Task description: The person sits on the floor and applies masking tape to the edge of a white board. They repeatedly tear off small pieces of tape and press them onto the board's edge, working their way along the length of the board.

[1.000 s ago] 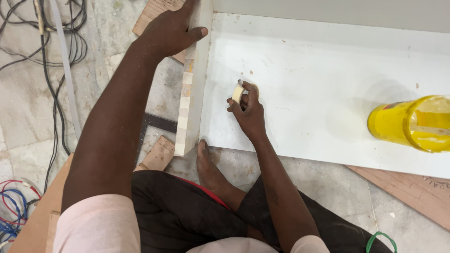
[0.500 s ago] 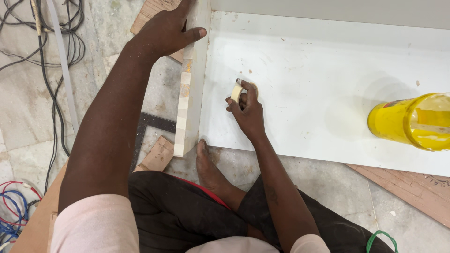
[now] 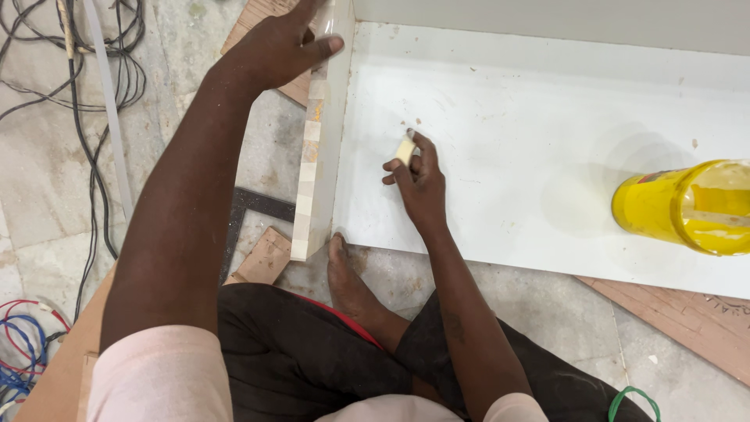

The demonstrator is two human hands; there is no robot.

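My right hand [image 3: 418, 184] pinches a small pale block [image 3: 405, 150] against the white board [image 3: 500, 117], near its left edge. My left hand [image 3: 277, 48] grips the upright side panel [image 3: 319, 148]. Bare board stretches rightward to the yellow container [image 3: 687, 207].

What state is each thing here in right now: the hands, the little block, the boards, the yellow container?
Left hand: gripping the top of the upright side board.
Right hand: pinching a small pale block, pressed on the white panel.
Small pale block: held in fingertips, touching the panel.
Upright side board: standing on edge against the panel.
White panel: lying flat, speckled with dust.
Yellow container: resting on the panel.
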